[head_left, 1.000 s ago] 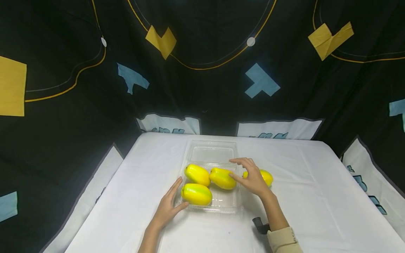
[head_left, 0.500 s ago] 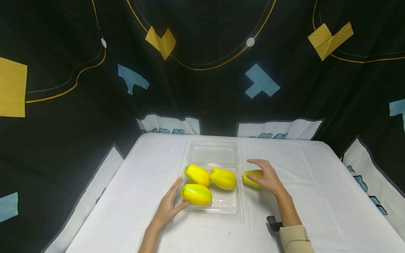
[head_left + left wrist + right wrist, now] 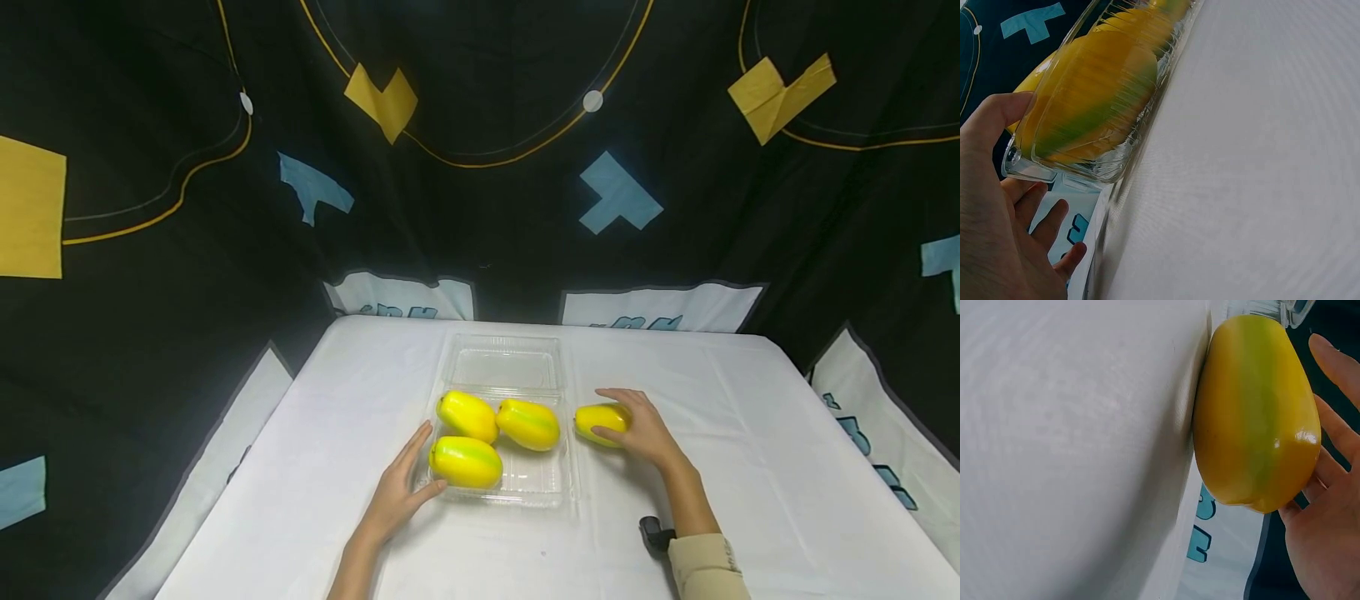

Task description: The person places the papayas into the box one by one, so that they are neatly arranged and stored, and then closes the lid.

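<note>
A clear plastic clamshell container (image 3: 532, 479) lies unfolded on the white table, its lid (image 3: 506, 367) laid back at the far side. Inside it are three oblong yellow fruits with green streaks: one front left (image 3: 467, 462), one back left (image 3: 468, 415), one on the right (image 3: 528, 424). My left hand (image 3: 397, 492) rests at the container's left front corner, thumb at the rim in the left wrist view, other fingers spread outside. My right hand (image 3: 647, 429) reaches over a fourth such fruit (image 3: 1257, 412) on the table, right of the container, fingers spread along its far side.
A black device (image 3: 656, 536) hangs under my right wrist, close to the tan sleeve (image 3: 708, 567). Behind the white-covered table (image 3: 720, 467), a black cloth backdrop (image 3: 480, 233) carries yellow and blue patches.
My right hand has moved right from the fruit inside the container to the one outside, then lowered around it. The left hand and container stay where they were.
</note>
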Action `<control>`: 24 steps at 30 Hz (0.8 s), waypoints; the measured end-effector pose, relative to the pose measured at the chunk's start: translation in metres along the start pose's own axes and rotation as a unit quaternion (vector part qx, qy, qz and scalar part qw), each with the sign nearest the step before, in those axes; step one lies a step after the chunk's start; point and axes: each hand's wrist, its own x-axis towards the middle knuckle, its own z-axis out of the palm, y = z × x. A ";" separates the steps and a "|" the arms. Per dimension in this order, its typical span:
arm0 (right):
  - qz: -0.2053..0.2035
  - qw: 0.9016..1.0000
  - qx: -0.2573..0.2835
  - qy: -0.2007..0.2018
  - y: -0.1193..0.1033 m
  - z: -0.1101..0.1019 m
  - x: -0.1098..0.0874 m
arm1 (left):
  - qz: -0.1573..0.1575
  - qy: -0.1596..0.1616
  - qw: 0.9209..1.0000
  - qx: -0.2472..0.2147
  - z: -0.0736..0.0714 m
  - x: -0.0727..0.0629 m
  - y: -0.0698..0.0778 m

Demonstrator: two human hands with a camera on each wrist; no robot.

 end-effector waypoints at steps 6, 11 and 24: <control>-0.006 1.000 0.000 -0.009 0.003 0.000 -0.001 | 0.000 0.003 1.000 0.004 0.000 0.000 0.000; -0.030 0.999 -0.010 -0.013 0.005 0.000 -0.002 | 0.002 0.005 1.000 0.002 0.000 0.000 0.001; -0.025 0.999 -0.018 -0.020 0.008 0.001 -0.007 | -0.003 -0.004 1.000 0.003 -0.001 -0.001 0.001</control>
